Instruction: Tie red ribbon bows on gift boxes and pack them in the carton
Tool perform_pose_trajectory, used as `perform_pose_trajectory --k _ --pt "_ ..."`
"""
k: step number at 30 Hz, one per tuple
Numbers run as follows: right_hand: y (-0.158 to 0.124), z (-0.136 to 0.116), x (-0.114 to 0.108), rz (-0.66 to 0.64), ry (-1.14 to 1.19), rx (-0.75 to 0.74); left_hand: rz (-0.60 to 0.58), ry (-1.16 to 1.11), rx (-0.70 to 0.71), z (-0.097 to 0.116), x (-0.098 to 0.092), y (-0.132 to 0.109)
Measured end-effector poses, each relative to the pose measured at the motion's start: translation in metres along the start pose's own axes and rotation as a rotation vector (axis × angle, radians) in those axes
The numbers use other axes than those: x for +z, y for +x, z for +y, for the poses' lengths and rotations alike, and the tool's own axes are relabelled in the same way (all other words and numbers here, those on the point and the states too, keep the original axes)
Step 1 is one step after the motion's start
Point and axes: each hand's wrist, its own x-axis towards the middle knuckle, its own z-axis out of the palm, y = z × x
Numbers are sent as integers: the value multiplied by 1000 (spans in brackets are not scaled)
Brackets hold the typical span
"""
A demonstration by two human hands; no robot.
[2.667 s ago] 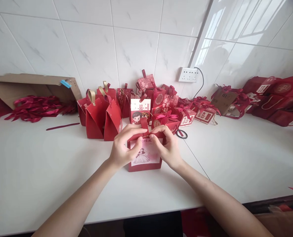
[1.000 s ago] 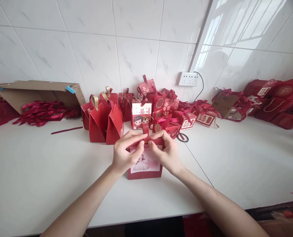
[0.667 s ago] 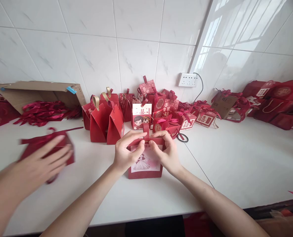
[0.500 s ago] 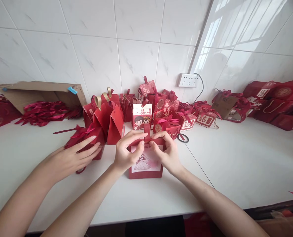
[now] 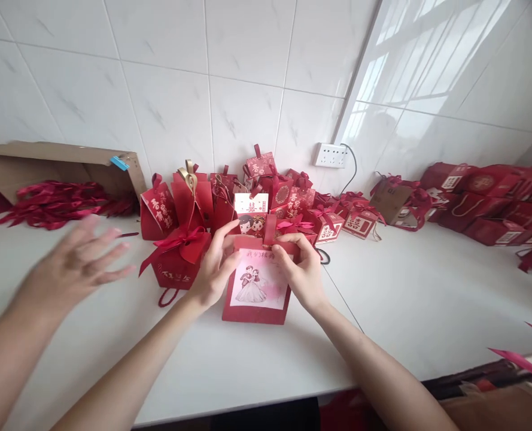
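In the head view a red gift box [image 5: 258, 314] stands upright before me, its front bearing a pink picture of a couple. A dark red ribbon loop rises from its top. My left hand [image 5: 216, 263] is closed on the box's upper left edge, thumb in front. At the upper right edge my right hand [image 5: 304, 269] grips it the same way, thumb near the loop. Just left of my left hand sits a red box with a bow [image 5: 178, 263], a cord handle lying below it. Another person's hand [image 5: 75, 263], fingers spread and blurred, is apart from that box.
Several red gift boxes [image 5: 331, 224] crowd the back of the white table [image 5: 409, 311]. At left, a cardboard box [image 5: 68, 157] lies by heaped red ribbons [image 5: 61, 200]. Red boxes [image 5: 488, 203] are stacked at right. A power strip [image 5: 331, 155] hangs on the tiled wall.
The other person's hand has let go of the bow box and moved left. My left fingers have slid from the ribbon loop to the box's left edge, uncovering the picture. The view has shifted slightly.
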Motion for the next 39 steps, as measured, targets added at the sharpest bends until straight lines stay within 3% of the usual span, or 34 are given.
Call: perform_pose_trajectory --k 5,8,11,16,19,22,26,29,39 --pt "18 11 -15 284 45 52 -37 -84 23 -8 13 -2" --pt "26 20 -20 400 105 87 -82 -203 -106 -5 22 -8" --pt "28 27 -21 424 142 112 -103 -276 -240 1 28 -14" --pt "23 32 -20 316 101 35 -100 -399 -396 0 28 -17" --pt "15 28 -15 201 118 -21 -43 -480 -477 -6 26 -17" --pt "6 21 -8 45 210 29 47 -496 -475 -7 27 -17" --pt "-1 12 -2 -136 239 84 173 -534 -431 1 28 -18" --pt "-3 11 -1 -204 216 188 215 -511 -375 7 27 -19" --pt "-5 28 -5 -186 384 276 149 -368 -74 4 26 -24"
